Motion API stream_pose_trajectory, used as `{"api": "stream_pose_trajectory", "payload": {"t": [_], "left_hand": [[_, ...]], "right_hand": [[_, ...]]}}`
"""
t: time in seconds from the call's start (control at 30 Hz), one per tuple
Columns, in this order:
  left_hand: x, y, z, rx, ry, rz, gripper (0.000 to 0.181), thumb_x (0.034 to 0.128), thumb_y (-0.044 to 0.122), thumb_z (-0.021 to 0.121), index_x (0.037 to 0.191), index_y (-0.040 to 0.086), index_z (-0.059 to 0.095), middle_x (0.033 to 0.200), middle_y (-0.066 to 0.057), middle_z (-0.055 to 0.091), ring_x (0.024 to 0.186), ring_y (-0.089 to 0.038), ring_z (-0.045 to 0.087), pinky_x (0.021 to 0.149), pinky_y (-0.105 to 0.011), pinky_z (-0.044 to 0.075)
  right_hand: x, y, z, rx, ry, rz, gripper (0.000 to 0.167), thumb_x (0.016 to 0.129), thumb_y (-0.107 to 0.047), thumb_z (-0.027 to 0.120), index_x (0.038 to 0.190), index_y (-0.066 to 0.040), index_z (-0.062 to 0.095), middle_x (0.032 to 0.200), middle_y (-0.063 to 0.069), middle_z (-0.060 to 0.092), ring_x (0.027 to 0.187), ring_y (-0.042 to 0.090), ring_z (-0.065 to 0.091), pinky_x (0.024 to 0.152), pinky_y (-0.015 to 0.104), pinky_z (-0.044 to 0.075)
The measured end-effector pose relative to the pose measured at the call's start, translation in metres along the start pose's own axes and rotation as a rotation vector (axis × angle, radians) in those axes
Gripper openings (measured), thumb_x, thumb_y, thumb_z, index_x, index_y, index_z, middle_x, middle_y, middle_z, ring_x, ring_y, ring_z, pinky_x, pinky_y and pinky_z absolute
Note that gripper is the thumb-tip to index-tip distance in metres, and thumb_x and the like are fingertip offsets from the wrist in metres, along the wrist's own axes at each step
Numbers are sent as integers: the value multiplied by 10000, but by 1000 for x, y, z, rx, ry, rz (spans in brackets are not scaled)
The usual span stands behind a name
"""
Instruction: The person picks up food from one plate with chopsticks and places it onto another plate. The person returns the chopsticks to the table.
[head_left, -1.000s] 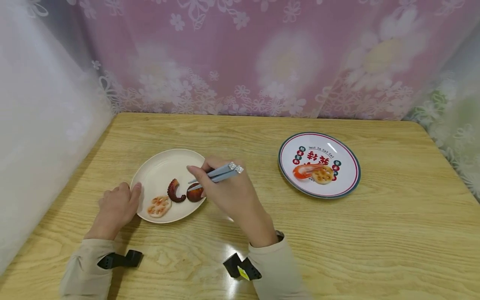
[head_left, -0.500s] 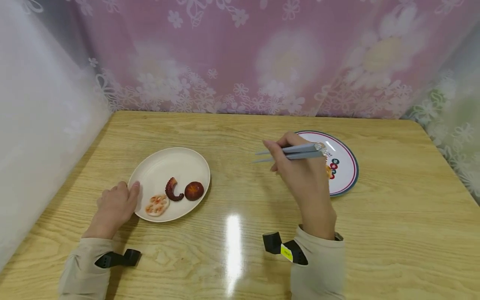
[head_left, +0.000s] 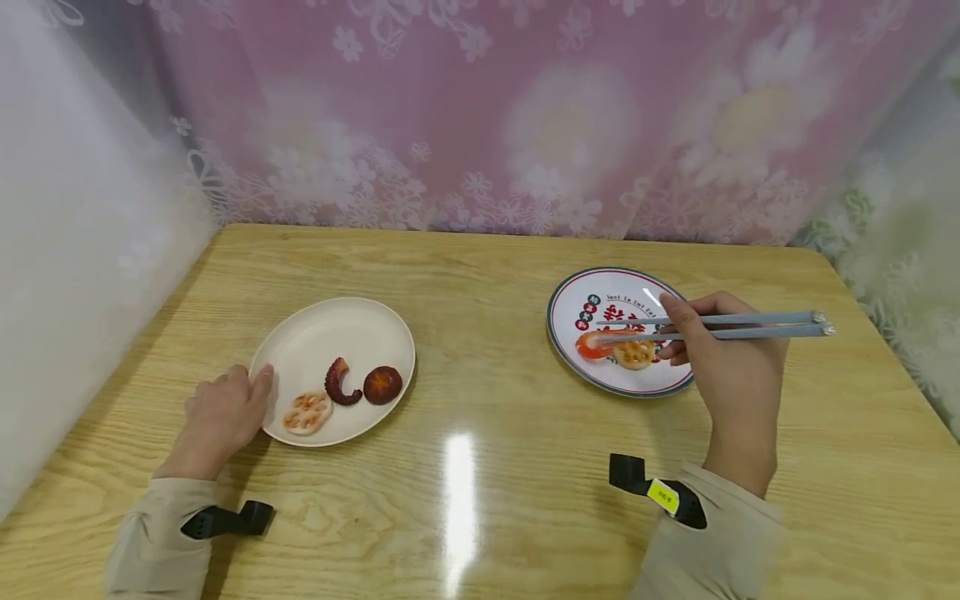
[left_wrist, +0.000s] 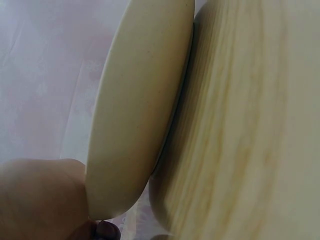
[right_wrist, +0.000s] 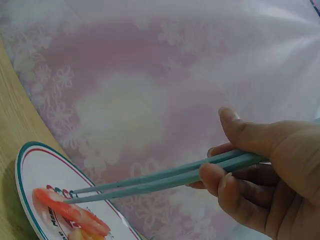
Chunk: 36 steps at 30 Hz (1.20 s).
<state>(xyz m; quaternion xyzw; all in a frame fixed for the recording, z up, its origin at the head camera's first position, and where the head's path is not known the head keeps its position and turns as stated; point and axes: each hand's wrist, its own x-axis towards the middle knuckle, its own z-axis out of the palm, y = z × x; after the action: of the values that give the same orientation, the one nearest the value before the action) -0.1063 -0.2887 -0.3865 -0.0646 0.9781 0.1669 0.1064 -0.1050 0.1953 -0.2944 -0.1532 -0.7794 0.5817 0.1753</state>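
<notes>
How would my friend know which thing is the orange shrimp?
On the wooden table, find the plate with red writing, on the person's right. On that plate, the shrimp lies beside a round slice. It's the long orange-red piece without holes; the slice is yellowish and full of holes.

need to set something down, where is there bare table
A broad bare patch of table lies between the cream plate and printed plate; more lies right of the right hand. Crowded: the printed plate, where chopsticks reach to the shrimp beside the lotus slice, and the cream plate's left rim, at the left hand.
</notes>
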Motion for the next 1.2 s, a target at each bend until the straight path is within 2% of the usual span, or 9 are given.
{"api": "stream_pose_trajectory", "payload": {"t": [0.1,0.17,0.33,0.7,0.87,0.93,1.03,1.2], "left_hand": [[1,1,0,4,-6,0,713,1041,446,140,1136,-208,408,1072,-431,487,1006,-619,420,805,-630,331],[0,2,0,8,-3,2,707,1042,442,143,1126,-207,411,1066,-432,489,1004,-624,422,798,-628,335],[-1,1,-1,7,11,6,694,1044,434,152,1112,-203,419,1058,-429,497,996,-628,424,789,-628,337],[0,1,-1,1,12,3,696,1043,442,157,1111,-198,423,1045,-419,506,1001,-625,428,791,-619,342],[0,2,0,-8,14,1,721,1038,461,147,1122,-201,421,1055,-420,507,1011,-623,427,792,-618,345],[0,2,0,-7,11,0,723,1038,463,148,1121,-202,420,1052,-420,507,1009,-623,428,789,-618,346],[0,2,1,-3,14,1,702,1043,447,158,1108,-199,426,1034,-413,513,1000,-622,437,778,-613,352],[1,2,0,8,20,3,687,1048,429,165,1108,-204,425,1028,-415,512,995,-625,442,773,-617,354]], "right_hand": [[1,4,-4,116,25,-3,220,810,-205,790,803,-22,668,636,-15,679,419,117,599,454,199,487],[2,5,-5,131,17,3,215,807,-193,793,800,-23,663,625,-2,678,409,122,594,443,196,479],[2,5,-3,41,-5,9,248,828,-248,773,831,-29,654,615,-10,678,409,119,586,436,193,468],[2,4,-6,-45,86,-67,306,816,-305,772,840,-14,683,606,-31,664,388,132,555,421,196,442],[4,11,-4,-141,12,-44,337,843,-340,747,843,-19,646,589,-74,650,428,101,590,441,190,450],[5,15,-3,-148,-17,-32,346,862,-335,729,836,-9,618,589,-84,650,447,86,609,457,189,472],[6,18,0,-70,-5,-19,381,872,-313,720,802,35,581,596,-58,665,450,100,630,459,214,496],[8,17,4,78,83,-10,412,886,-299,702,736,68,590,589,9,668,453,119,644,454,235,499]]}}
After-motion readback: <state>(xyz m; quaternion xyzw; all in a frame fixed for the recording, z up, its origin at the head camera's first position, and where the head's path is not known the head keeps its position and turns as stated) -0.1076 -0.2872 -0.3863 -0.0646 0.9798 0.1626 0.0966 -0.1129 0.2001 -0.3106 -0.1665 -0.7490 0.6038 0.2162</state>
